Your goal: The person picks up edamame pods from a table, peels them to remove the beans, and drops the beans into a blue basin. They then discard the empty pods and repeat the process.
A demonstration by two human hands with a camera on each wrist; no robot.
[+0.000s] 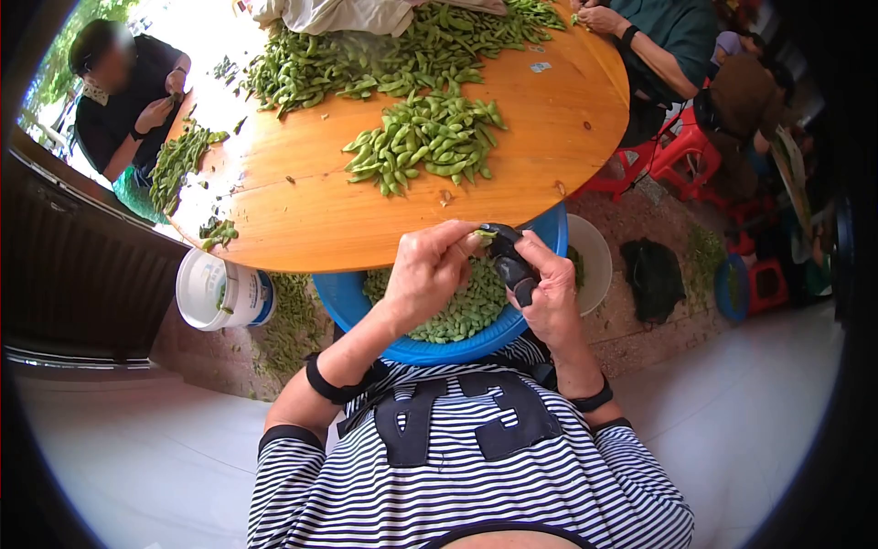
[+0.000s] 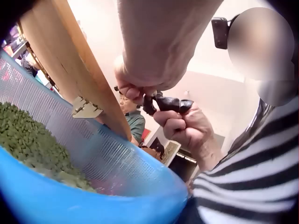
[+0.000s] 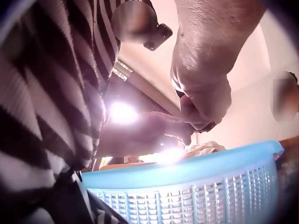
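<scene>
My left hand (image 1: 425, 265) pinches a small green soybean pod (image 1: 484, 235) above the blue basket. Against it, on the right, my right hand (image 1: 553, 288) holds the pod with thumb and forefinger, both in glossy black finger covers (image 1: 515, 267); its other fingers curl inward in the left wrist view. Below both hands, the blue basket (image 1: 402, 351) holds many shelled green beans (image 1: 462, 316). In the right wrist view the left hand (image 3: 152, 133) reaches toward the right hand (image 3: 205, 105), whose forearm hides much of the pinch.
Beyond the basket, a small pod heap (image 1: 421, 142) and a larger pile (image 1: 366, 59) lie on the wooden table (image 1: 302, 165). A white bucket (image 1: 201, 293) stands at left; a pale basin (image 1: 594, 265) and black bag (image 1: 652, 279) at right. Two people sit round the table.
</scene>
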